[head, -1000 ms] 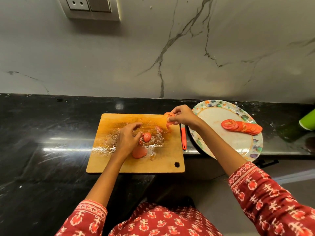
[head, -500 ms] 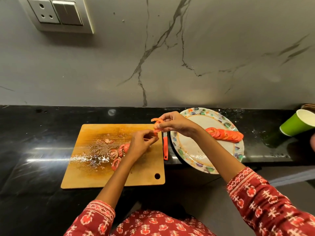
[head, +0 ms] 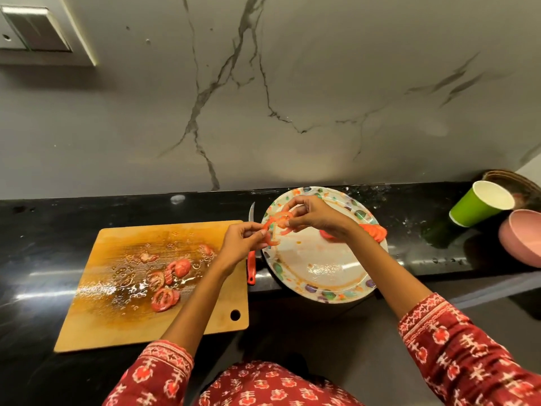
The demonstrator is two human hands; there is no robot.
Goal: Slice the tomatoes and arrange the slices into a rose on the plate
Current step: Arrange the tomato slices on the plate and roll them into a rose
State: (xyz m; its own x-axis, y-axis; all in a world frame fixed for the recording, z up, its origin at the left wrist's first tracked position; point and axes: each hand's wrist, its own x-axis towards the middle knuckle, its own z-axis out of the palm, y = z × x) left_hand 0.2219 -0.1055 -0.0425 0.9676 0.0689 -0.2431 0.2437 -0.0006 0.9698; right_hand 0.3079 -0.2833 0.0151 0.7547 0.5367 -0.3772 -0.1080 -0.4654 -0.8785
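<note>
Both grips, left hand (head: 243,240) and right hand (head: 313,216), were pinched on one curled tomato slice (head: 278,227), held above the plate's (head: 319,291) left rim, with the row of slices (head: 374,231) lying to the right.

The scene is dimly lit, warm and muted. The black tabletop (head: 87,218) shows long streaks of white glare on its left and right parts, and the wet cutting board (head: 152,285) glints with small highlights. The hands (head: 281,227) and the tomato slice (head: 278,227) between them are slightly blurred. The wide lens bends the tabletop's edges and stretches the switch plate (head: 35,33) at the far left corner.
</note>
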